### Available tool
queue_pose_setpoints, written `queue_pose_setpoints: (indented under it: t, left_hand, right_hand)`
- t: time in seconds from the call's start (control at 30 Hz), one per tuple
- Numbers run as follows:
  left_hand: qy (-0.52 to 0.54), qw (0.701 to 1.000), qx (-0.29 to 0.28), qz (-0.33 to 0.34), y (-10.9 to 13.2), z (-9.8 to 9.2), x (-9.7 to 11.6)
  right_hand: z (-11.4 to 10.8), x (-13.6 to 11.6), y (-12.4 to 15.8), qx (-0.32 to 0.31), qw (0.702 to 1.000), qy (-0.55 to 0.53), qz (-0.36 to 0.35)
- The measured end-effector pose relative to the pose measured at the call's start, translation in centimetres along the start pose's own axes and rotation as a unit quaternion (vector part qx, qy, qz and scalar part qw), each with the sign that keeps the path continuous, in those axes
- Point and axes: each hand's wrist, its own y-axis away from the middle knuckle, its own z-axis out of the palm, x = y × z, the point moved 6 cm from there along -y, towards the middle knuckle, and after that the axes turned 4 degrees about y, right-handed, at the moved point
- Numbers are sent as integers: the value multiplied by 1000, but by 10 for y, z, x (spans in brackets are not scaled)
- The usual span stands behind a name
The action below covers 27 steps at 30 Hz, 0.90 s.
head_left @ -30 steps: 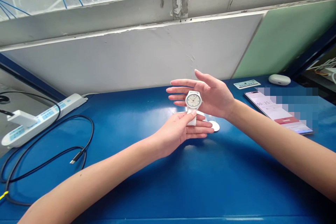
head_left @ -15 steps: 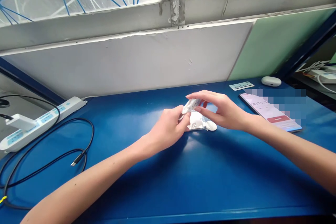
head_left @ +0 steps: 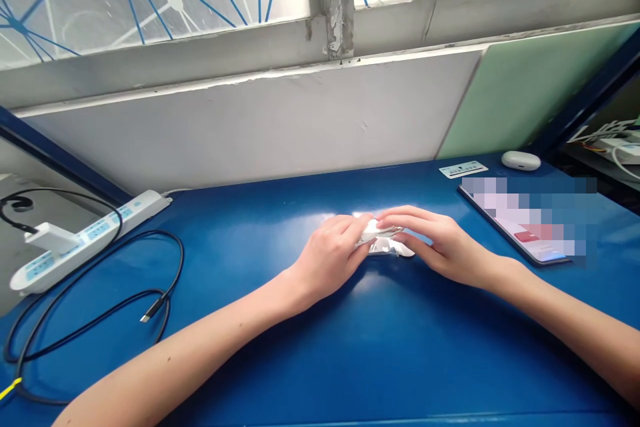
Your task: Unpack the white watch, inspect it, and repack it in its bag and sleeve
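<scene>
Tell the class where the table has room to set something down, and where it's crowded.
Bare: near middle, between the forearms; back edge, between power strip and card. Crowded: left, power strip, cable; centre, left hand, right hand, white item; back right, card, phone, case.

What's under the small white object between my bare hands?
Below the small white object, part of a shiny, crinkled clear plastic packet shows on the blue tabletop. Anything farther back is hidden by that object and your left hand.

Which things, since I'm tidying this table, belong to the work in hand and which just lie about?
In use:
white item in the left hand
right hand at it
probably clear packet nearby

Lying about:
phone
card
white case
power strip
white charger
black cable
</scene>
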Motion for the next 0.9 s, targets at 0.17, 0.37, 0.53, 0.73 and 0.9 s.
queue_pose_setpoints:
  t: [0.17,0.37,0.53,0.73,0.9]
  left_hand:
    - [10,999,-37,-27,3,10,-10]
    - [14,995,-82,-61,5,14,-22]
    - [23,993,-97,-62,5,15,-27]
    - [35,995,-81,-53,0,10,-27]
    - [29,996,-61,-51,1,9,-28]
  right_hand:
    - [-8,9,3,12,999,48,2]
    - [-17,31,8,14,995,101,0]
    - [-13,36,10,-28,992,120,-14]
    - [-21,41,9,-77,991,112,15]
    - [-35,49,10,-90,986,136,36]
